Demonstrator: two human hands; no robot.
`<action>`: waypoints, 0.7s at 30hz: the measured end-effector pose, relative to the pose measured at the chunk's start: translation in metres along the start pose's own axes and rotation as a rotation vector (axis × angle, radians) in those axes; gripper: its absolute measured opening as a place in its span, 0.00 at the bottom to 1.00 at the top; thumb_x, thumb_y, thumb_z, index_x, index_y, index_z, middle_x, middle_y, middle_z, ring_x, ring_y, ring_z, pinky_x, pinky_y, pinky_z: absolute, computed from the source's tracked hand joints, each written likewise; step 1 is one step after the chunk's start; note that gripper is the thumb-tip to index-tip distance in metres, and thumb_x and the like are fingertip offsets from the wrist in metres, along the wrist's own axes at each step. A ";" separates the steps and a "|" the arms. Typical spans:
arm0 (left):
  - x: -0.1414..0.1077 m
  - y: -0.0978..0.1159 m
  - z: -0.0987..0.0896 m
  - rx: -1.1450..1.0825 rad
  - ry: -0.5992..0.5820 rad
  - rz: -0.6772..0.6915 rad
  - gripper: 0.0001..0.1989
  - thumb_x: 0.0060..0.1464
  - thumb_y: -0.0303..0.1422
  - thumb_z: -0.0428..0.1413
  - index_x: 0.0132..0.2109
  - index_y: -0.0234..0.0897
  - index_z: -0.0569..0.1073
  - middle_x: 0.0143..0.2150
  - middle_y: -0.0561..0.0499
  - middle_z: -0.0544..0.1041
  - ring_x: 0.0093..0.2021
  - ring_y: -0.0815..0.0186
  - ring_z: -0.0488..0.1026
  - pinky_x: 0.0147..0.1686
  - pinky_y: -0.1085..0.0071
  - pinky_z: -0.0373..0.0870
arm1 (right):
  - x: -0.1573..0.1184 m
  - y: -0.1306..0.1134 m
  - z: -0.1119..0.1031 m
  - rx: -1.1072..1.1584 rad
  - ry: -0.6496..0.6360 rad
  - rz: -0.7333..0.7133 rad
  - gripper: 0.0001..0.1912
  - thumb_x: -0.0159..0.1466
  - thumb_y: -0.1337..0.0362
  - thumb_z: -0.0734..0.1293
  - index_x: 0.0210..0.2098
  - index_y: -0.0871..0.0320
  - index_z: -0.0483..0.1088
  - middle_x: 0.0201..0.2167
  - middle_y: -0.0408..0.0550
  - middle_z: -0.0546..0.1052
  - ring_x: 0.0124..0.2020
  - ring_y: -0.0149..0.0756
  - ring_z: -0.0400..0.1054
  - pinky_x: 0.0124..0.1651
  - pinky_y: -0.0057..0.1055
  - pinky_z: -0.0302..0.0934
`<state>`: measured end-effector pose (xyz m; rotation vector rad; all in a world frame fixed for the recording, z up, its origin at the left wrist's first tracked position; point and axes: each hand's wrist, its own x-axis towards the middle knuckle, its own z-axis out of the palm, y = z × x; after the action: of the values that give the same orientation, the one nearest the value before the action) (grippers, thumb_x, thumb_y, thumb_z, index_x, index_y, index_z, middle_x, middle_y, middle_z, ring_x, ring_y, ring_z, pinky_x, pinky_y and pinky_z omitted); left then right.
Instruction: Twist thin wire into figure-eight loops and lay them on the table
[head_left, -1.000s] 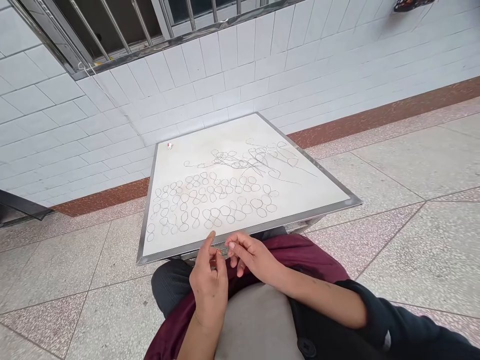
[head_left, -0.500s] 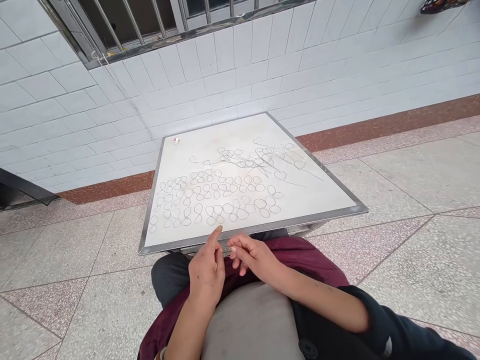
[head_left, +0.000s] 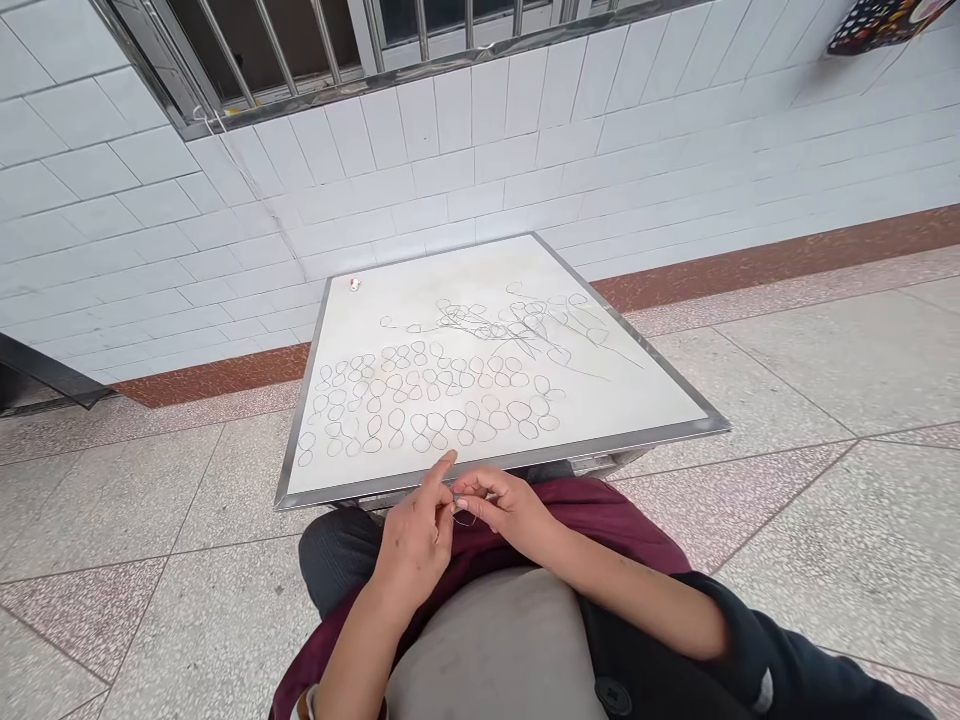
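My left hand (head_left: 417, 528) and my right hand (head_left: 504, 506) meet over my lap, just in front of the near edge of a white table (head_left: 427, 262) with a metal rim. Between their pinched fingertips is a thin wire loop (head_left: 466, 520), hanging below the fingers. The left index finger points up towards the table edge. On the table, several thin wire pieces bent into paired loops (head_left: 439, 430) lie in rows at the near left. A tangle of looped wires with long straight tails (head_left: 487, 322) lies farther back.
A small white and red object (head_left: 355, 285) sits at the table's far left corner. Behind the table stands a white tiled wall (head_left: 450, 160) with a barred window (head_left: 300, 50). A dark patterned item (head_left: 877, 28) hangs at the upper right.
My hands have come together at the fingertips, and a wire loop now shows between them. The view has shifted slightly.
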<state>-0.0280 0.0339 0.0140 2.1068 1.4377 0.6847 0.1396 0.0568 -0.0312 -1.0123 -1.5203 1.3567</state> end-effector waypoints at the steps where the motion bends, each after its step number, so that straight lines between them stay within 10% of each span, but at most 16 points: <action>1: 0.000 0.000 0.000 -0.009 -0.017 0.014 0.27 0.62 0.29 0.44 0.67 0.44 0.52 0.36 0.52 0.75 0.35 0.66 0.74 0.40 0.68 0.70 | 0.001 0.000 0.001 0.019 -0.004 -0.008 0.09 0.62 0.57 0.66 0.38 0.55 0.71 0.33 0.44 0.74 0.33 0.33 0.68 0.38 0.31 0.64; 13: 0.005 -0.003 0.013 0.278 0.077 0.177 0.30 0.63 0.27 0.42 0.70 0.41 0.45 0.39 0.46 0.78 0.35 0.63 0.75 0.34 0.68 0.72 | 0.002 -0.007 -0.001 -0.072 0.061 -0.076 0.08 0.64 0.60 0.63 0.31 0.56 0.67 0.27 0.41 0.69 0.30 0.32 0.62 0.36 0.29 0.59; 21: 0.000 0.012 0.006 0.133 0.248 0.242 0.22 0.62 0.29 0.48 0.61 0.45 0.67 0.50 0.44 0.77 0.51 0.58 0.74 0.52 0.59 0.69 | 0.006 -0.009 -0.001 0.391 0.102 0.126 0.16 0.59 0.50 0.67 0.31 0.56 0.63 0.24 0.36 0.60 0.20 0.24 0.44 0.22 0.24 0.43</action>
<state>-0.0157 0.0298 0.0178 2.3937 1.3995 0.9985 0.1384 0.0619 -0.0217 -0.9215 -1.0743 1.5890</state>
